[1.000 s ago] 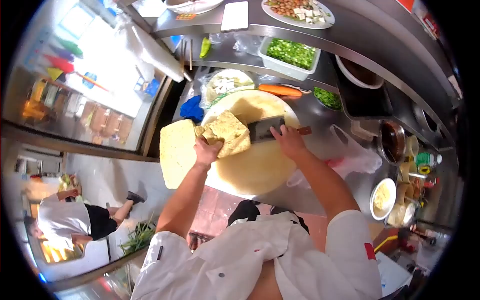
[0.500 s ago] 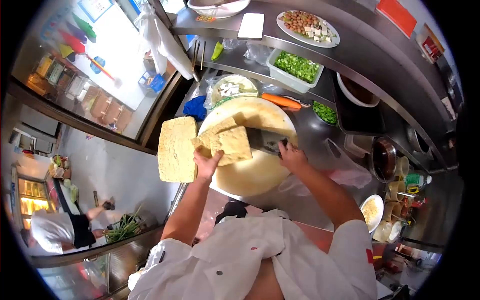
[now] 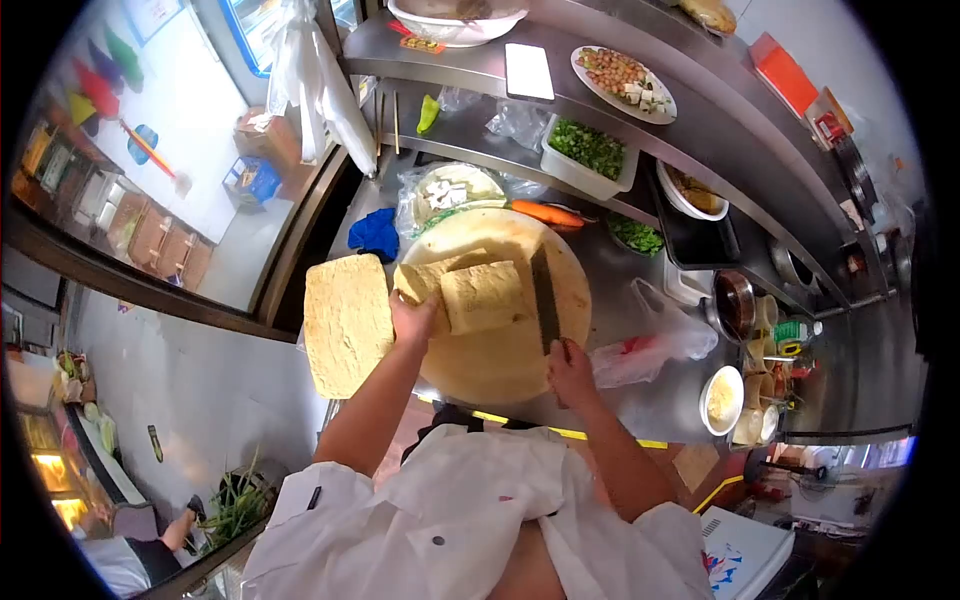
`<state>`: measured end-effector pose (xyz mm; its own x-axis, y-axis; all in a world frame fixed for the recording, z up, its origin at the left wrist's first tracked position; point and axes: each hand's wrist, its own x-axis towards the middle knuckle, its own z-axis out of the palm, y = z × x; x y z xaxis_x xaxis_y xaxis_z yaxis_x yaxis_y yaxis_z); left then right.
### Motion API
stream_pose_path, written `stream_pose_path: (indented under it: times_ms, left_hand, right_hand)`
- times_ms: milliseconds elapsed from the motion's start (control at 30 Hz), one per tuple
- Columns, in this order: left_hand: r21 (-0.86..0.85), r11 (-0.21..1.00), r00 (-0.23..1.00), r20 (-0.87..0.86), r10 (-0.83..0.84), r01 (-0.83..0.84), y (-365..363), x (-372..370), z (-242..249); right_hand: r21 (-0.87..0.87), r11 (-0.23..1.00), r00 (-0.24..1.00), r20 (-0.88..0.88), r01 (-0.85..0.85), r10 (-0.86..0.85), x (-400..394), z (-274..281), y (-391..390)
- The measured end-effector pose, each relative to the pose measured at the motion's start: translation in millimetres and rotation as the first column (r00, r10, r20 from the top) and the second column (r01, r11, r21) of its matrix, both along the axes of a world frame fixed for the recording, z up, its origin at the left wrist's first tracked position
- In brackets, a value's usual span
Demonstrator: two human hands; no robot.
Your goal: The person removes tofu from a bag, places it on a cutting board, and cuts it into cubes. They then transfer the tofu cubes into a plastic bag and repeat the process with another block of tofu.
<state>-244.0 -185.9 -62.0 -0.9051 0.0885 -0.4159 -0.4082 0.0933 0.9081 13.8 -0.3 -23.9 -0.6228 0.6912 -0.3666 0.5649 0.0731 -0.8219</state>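
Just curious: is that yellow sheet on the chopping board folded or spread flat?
Folded: the yellow sheet lies doubled in layers under the left hand.
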Motion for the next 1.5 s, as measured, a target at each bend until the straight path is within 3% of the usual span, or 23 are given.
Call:
stream_pose_path:
  times_ms: [33,67,133,267,367,433,500,567,600,667,733,833,867,900,967,1067,1167,1233,1300,1367,1433,1467,1500]
  left_hand:
    - [-0.147,0.988,0.999,0.011,-0.043,0.044,0.2,-4.0,2.9]
    - [-0.147,0.989,0.995,-0.093,-0.037,0.023,-1.7,-13.3,-17.1]
    - [-0.086,0.996,0.989,-0.142,-0.047,0.035,-11.4,-29.9,-19.7]
    - [-0.018,1.0,0.99,-0.137,-0.023,0.021,-40.4,-54.6,23.8]
    - [-0.147,0.988,0.988,-0.143,-0.06,0.039,-93.0,-71.7,49.4]
    - [-0.148,0.989,0.962,-0.272,-0.018,-0.023,-135.9,-87.9,34.0]
    - [-0.034,0.999,0.977,-0.211,-0.037,0.03,-182.3,-101.0,7.1]
    - [-0.046,0.996,0.994,-0.072,-0.08,0.077,-221.8,-94.7,-15.1]
    - [-0.155,0.98,0.978,-0.148,-0.148,0.124,-245.8,-99.5,-54.0]
    - [-0.263,0.965,0.971,-0.224,-0.085,0.024,-236.5,-67.4,-7.3]
    - [-0.328,0.944,0.961,-0.252,-0.114,0.026,-217.3,-40.5,42.8]
    - [-0.474,0.874,0.926,-0.276,-0.257,0.102,-191.5,-26.1,31.9]
    - [-0.365,0.92,0.937,-0.252,-0.242,0.139,-178.7,-18.8,42.9]
    - [-0.454,0.881,0.938,-0.232,-0.258,0.13,-183.9,-29.3,-0.3]
    - [-0.591,0.805,0.923,-0.276,-0.268,0.056,-177.6,-30.2,-15.7]
    - [-0.543,0.835,0.885,-0.337,-0.32,0.095,-165.1,-20.7,4.3]
    - [-0.338,0.934,0.889,-0.383,-0.25,0.117,-142.9,-7.3,23.0]
    - [-0.402,0.903,0.823,-0.454,-0.342,0.154,-122.8,1.2,45.2]
    - [-0.539,0.788,0.691,-0.448,-0.567,0.297,-97.5,14.5,76.9]
    - [-0.514,0.766,0.667,-0.418,-0.617,0.386,-75.7,8.8,57.4]
    - [-0.371,0.628,0.567,-0.272,-0.778,0.684,-42.8,7.1,62.1]
    - [-0.397,0.533,0.564,-0.046,-0.825,0.747,-22.0,9.5,69.1]
    - [-0.233,0.557,0.572,-0.007,-0.82,0.797,-6.2,12.1,57.6]
  right_hand:
    - [0.01,0.999,0.998,-0.044,0.04,-0.04,-9.4,-9.3,-13.2]
    - [0.014,0.999,0.998,-0.046,0.045,-0.045,-18.4,-18.3,-24.9]
    - [0.306,0.952,0.987,-0.156,0.0,0.05,-33.0,-29.7,-48.9]
    - [0.32,0.947,0.987,-0.153,-0.001,0.052,-64.7,-26.4,-92.6]
    - [0.192,0.98,0.965,-0.241,-0.06,0.106,-81.3,-31.4,-123.7]
    - [0.038,0.983,0.959,-0.218,-0.177,0.181,-96.8,-18.6,-135.2]
    - [-0.089,0.974,0.955,-0.235,-0.207,0.181,-106.7,6.6,-140.5]
    - [-0.215,0.947,0.952,-0.245,-0.239,0.185,-108.7,12.3,-146.1]
    - [-0.218,0.938,0.941,-0.269,-0.269,0.207,-108.6,10.4,-141.3]
    - [-0.222,0.928,0.928,-0.294,-0.299,0.229,-105.9,-1.2,-131.1]
    - [0.079,0.962,0.896,-0.353,-0.259,0.271,-95.0,-20.0,-118.1]
    - [0.103,0.97,0.946,-0.221,-0.22,0.238,-70.4,-6.3,-86.2]
    - [0.108,0.971,0.948,-0.22,-0.211,0.231,-60.7,1.4,-75.6]
    - [0.142,0.969,0.96,-0.165,-0.204,0.226,-50.9,10.4,-64.7]
    - [0.175,0.967,0.973,-0.105,-0.185,0.205,-31.1,18.1,-42.6]
    - [0.206,0.966,0.987,0.044,-0.158,0.152,8.1,18.5,-15.0]
    - [0.323,0.935,0.985,0.134,-0.146,0.107,48.7,-8.0,5.6]
    - [0.347,0.917,0.955,0.282,-0.194,0.095,75.1,-30.4,16.0]
    - [0.292,0.939,0.95,0.299,-0.181,0.091,92.6,-27.0,24.4]
    - [0.235,0.956,0.946,0.309,-0.175,0.097,100.5,-19.5,30.7]
    - [0.155,0.97,0.952,0.272,-0.19,0.143,105.2,-15.6,34.9]
    - [0.149,0.972,0.953,0.268,-0.183,0.139,106.5,-12.7,38.5]
    - [0.154,0.966,0.959,0.229,-0.207,0.169,106.4,-6.6,42.2]
